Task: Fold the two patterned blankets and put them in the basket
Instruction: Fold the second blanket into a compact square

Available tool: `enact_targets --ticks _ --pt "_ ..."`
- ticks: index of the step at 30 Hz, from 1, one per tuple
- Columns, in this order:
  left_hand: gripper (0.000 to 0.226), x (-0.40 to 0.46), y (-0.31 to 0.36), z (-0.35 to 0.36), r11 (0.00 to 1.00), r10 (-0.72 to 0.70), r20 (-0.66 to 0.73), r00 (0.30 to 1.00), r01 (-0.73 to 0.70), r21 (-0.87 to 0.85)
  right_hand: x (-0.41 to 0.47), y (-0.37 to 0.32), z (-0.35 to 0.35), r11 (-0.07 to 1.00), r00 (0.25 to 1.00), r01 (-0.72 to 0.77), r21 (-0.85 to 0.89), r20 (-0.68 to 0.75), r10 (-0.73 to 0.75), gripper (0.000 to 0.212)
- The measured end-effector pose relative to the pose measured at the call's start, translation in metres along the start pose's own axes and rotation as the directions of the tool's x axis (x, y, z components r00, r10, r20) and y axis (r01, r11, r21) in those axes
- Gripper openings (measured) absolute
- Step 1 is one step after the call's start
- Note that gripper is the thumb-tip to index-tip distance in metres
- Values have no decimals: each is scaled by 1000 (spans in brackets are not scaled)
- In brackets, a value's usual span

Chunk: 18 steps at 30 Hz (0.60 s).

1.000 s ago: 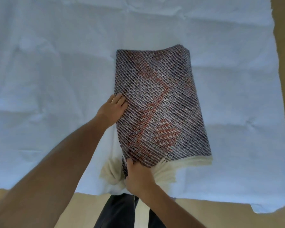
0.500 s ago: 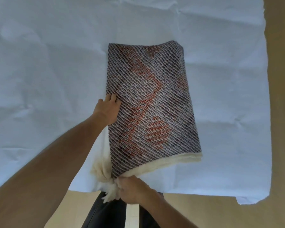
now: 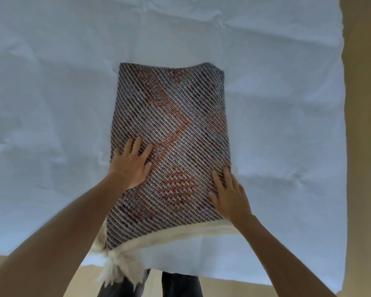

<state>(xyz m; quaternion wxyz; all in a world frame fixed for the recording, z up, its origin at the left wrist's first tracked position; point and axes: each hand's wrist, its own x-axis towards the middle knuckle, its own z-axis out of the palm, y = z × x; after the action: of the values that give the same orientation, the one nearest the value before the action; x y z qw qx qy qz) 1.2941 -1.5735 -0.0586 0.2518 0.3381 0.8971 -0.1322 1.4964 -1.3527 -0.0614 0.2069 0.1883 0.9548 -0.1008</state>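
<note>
Both hands, left and right, are pressing flat and open, gripping nothing, on the folded blanket at 12 o'clock; second blanket and basket aren't showing, so judging roughly half is remaining.

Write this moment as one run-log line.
blanket: folded, flat on white sheet | left hand: open, pressing | right hand: open, pressing | basket: unseen

No words, labels, brands or numbers can be read anywhere here. The folded blanket carries only a woven pattern of diagonal stripes and reddish shapes, not lettering.
</note>
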Motion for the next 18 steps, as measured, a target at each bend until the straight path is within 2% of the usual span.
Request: enact_targets --ticks 1,4,6,12,15,18 --pt "55 3 2 -6 1000 -17 -17 1000 17 -6 3 4 -3 1000 1000 1 20 -6 -1 53" --pt "45 20 4 -32 998 -57 -116 992 53 -32 30 5 -28 985 986 -34 168 -156 61 36" --pt "44 39 -1 -50 993 -95 -162 982 83 -78 62 6 -49 967 969 -44 252 -223 102 35" --pt "67 114 -36 -104 977 -153 -218 964 114 -182 173 6 -115 953 973 49 298 -230 22 46" --pt "75 151 -57 -128 981 -126 -256 958 82 -176 225 2 -143 952 971 62 300 -239 12 53" --pt "73 184 -74 -143 986 -90 -228 969 54 -159 266 -8 -167 958 990 19 287 -140 22 64"
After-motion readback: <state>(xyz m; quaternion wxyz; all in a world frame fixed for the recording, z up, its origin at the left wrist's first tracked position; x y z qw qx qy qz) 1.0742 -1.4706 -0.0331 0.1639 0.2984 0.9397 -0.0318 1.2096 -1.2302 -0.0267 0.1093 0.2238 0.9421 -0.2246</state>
